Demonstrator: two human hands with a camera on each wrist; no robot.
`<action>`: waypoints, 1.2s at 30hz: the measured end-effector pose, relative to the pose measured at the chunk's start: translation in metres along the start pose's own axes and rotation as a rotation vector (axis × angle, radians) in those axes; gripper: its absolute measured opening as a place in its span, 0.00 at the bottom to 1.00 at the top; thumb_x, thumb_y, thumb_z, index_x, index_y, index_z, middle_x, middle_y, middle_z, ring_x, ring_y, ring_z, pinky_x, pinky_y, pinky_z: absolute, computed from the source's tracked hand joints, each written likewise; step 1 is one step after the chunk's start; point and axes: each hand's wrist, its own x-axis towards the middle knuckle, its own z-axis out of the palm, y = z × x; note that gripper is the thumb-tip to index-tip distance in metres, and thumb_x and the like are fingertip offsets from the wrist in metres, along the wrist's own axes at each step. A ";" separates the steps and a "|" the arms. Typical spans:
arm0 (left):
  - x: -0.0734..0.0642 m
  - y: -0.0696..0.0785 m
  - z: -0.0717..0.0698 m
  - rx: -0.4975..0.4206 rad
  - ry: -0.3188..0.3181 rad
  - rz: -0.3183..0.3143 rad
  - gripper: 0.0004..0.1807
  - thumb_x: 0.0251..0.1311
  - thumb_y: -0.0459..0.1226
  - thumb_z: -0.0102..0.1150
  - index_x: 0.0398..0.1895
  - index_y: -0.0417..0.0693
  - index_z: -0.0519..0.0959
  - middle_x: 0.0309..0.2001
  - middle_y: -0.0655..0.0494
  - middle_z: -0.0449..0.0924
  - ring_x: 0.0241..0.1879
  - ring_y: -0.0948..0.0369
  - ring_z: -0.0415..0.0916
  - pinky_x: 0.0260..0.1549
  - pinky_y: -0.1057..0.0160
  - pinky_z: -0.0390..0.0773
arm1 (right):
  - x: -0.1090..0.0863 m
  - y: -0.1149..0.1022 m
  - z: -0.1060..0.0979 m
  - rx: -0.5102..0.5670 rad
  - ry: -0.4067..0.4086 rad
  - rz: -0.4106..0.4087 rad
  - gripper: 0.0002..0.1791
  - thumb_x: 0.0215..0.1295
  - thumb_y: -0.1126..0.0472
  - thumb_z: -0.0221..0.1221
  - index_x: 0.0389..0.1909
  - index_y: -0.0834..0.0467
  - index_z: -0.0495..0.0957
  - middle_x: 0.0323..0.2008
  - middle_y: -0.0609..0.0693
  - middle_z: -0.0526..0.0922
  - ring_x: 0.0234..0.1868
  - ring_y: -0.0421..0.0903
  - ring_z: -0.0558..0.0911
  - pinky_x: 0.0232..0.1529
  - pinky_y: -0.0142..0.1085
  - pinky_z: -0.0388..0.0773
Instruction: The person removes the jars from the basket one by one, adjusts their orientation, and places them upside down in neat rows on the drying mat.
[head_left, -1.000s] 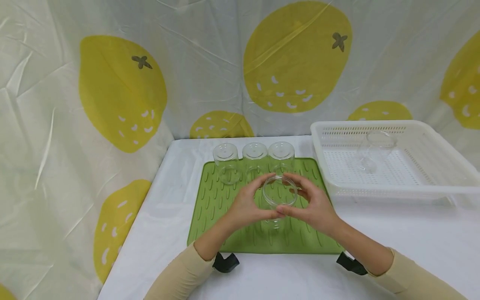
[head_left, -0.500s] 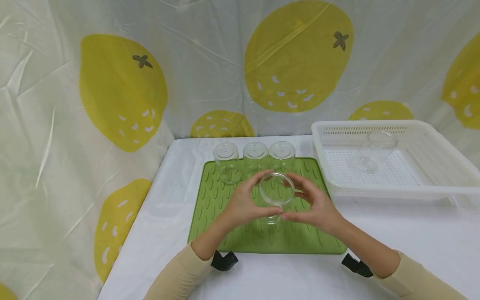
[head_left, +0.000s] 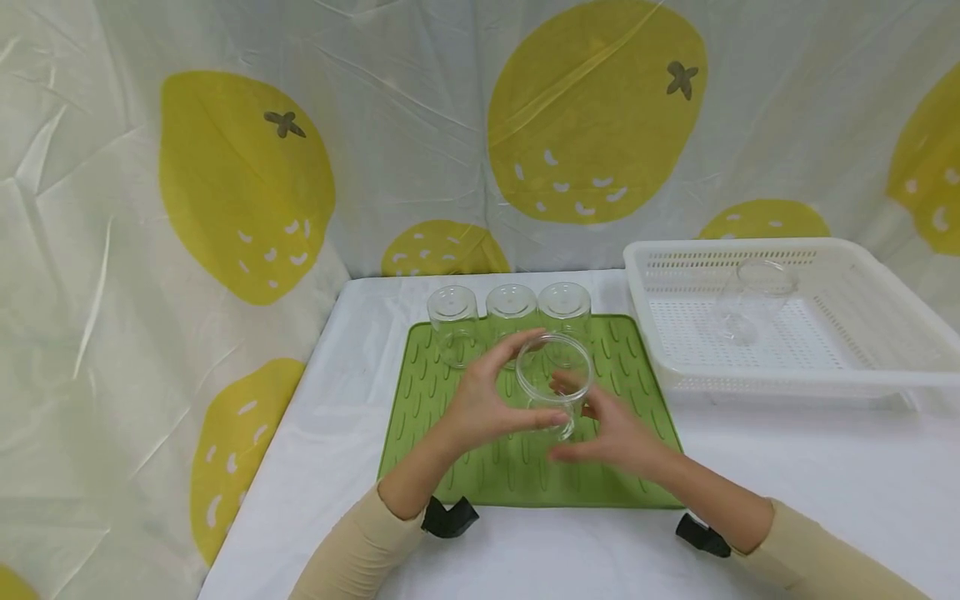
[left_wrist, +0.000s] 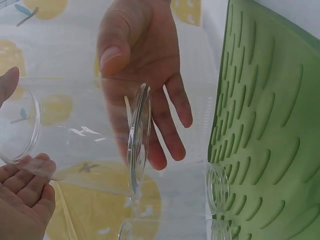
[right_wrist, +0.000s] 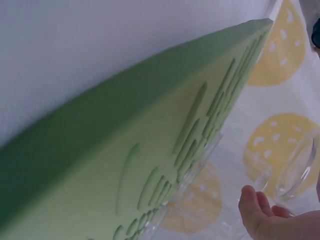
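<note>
In the head view a clear drinking glass (head_left: 553,371) hangs over the green ridged mat (head_left: 420,433), its round end facing up at the camera. My left hand (head_left: 476,404) grips it, thumb on the near side and fingers on the far side. The left wrist view also shows this glass (left_wrist: 85,135) lying across the picture, with the right hand (left_wrist: 145,75) beyond it, fingers extended. My right hand (head_left: 615,429) is spread beside the glass's lower part, slightly blurred. Behind them, several upturned glasses (head_left: 453,325) stand in a row along the mat's back edge.
A white plastic basket (head_left: 795,375) with perforated sides stands at the right on the white-covered table (head_left: 330,400). Inside it is another clear glass (head_left: 757,292). A lemon-printed curtain (head_left: 420,125) hangs behind and to the left.
Both hands held the glass before; now the right hand has come off it and spread its fingers. The glass has risen slightly in the left hand.
</note>
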 end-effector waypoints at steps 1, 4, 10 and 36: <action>0.000 0.001 0.000 -0.002 -0.001 0.003 0.49 0.39 0.39 0.81 0.69 0.56 0.67 0.61 0.61 0.74 0.62 0.65 0.67 0.61 0.52 0.68 | 0.000 0.001 0.001 -0.001 -0.004 0.001 0.51 0.47 0.55 0.76 0.71 0.59 0.60 0.66 0.63 0.68 0.64 0.62 0.69 0.59 0.60 0.67; 0.000 0.002 0.000 -0.011 0.000 0.015 0.48 0.39 0.38 0.81 0.68 0.57 0.68 0.61 0.60 0.74 0.62 0.65 0.67 0.61 0.50 0.67 | 0.001 0.002 0.004 0.016 -0.007 -0.007 0.50 0.48 0.56 0.76 0.70 0.60 0.61 0.65 0.63 0.69 0.64 0.62 0.69 0.59 0.61 0.66; -0.001 0.004 0.000 -0.028 0.008 0.034 0.48 0.39 0.37 0.81 0.68 0.55 0.68 0.60 0.61 0.75 0.62 0.63 0.68 0.60 0.52 0.68 | 0.003 0.003 0.006 0.041 0.008 -0.022 0.46 0.49 0.57 0.75 0.69 0.59 0.64 0.63 0.64 0.70 0.63 0.60 0.70 0.59 0.60 0.65; -0.007 -0.012 -0.014 -0.149 -0.079 -0.082 0.47 0.43 0.33 0.79 0.70 0.51 0.65 0.63 0.56 0.73 0.64 0.61 0.67 0.66 0.53 0.61 | -0.013 0.007 -0.020 0.038 0.037 0.001 0.43 0.50 0.62 0.74 0.66 0.63 0.63 0.61 0.60 0.74 0.61 0.60 0.72 0.61 0.49 0.70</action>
